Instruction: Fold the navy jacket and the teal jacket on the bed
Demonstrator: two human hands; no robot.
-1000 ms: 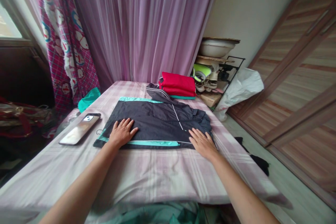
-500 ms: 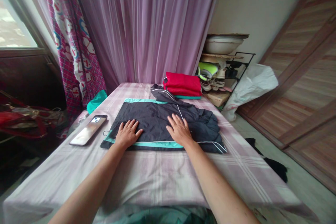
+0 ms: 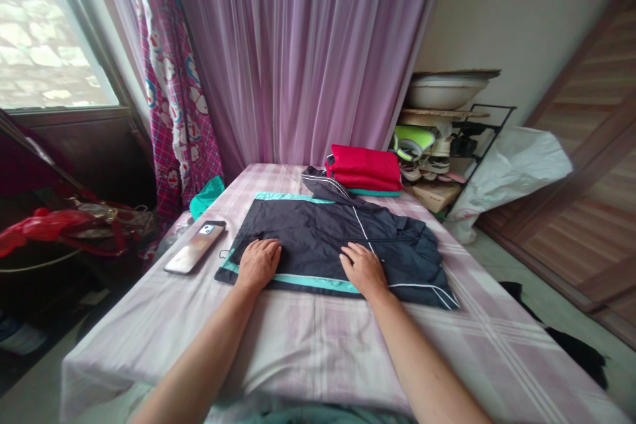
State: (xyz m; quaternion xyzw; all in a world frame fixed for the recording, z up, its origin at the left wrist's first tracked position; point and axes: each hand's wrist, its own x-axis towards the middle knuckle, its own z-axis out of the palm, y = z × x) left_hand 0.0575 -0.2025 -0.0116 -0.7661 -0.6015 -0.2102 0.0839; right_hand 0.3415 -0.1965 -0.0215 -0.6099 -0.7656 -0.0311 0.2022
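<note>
A dark garment (image 3: 308, 232) with turquoise edges and white piping lies folded flat on the checked tablecloth (image 3: 308, 338). My left hand (image 3: 259, 262) rests palm down on its left part, near the front edge, fingers together but laid flat. On the middle right of the cloth lies my right hand (image 3: 364, 269), its fingers slightly bent and a little apart. Neither hand grips anything. One dark sleeve with white stripes reaches back toward a folded red garment (image 3: 365, 167), which sits on a turquoise one.
A phone (image 3: 195, 248) lies at the left of the table. Behind hangs a purple curtain (image 3: 298, 53). To the right stand a rack with shoes and a basin (image 3: 444, 90), and a white plastic bag (image 3: 517, 165). A red bag (image 3: 74, 225) is at far left.
The camera view has shifted, so everything appears further right. My left hand's fingers have drawn closer together and my right hand's fingers are more bent. Both hands stay on the dark garment.
</note>
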